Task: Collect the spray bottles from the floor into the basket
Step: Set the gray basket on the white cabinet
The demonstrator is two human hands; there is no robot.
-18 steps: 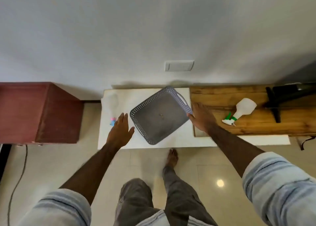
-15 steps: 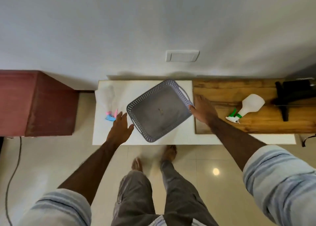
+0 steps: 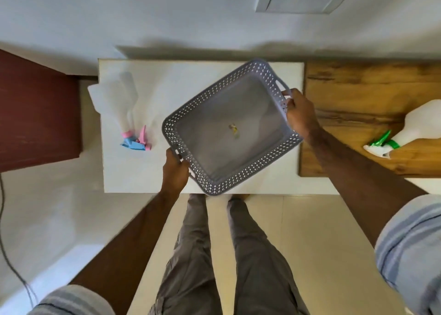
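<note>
A grey perforated basket (image 3: pixel 241 171) sits turned at an angle over a white board (image 3: pixel 133 171) on the floor, with only a small scrap inside. My left hand (image 3: pixel 175 169) grips its near-left handle. My right hand (image 3: pixel 298 114) grips its far-right handle. Two clear spray bottles lie side by side at the board's left: one with a pink trigger (image 3: pixel 130 95), one with a blue trigger (image 3: pixel 112 102). A white spray bottle with a green trigger (image 3: pixel 420 126) lies on a wooden board (image 3: pixel 353 100) at the right.
A dark red cabinet (image 3: pixel 35 114) stands at the left against the white wall. A cable (image 3: pixel 14 267) runs along the tiled floor at the far left. My legs (image 3: pixel 214 255) stand just before the white board's near edge.
Both hands have closed on the basket's handles; before, the left hand was open beside it and the right rested at its rim. My head has dropped much closer to the floor.
</note>
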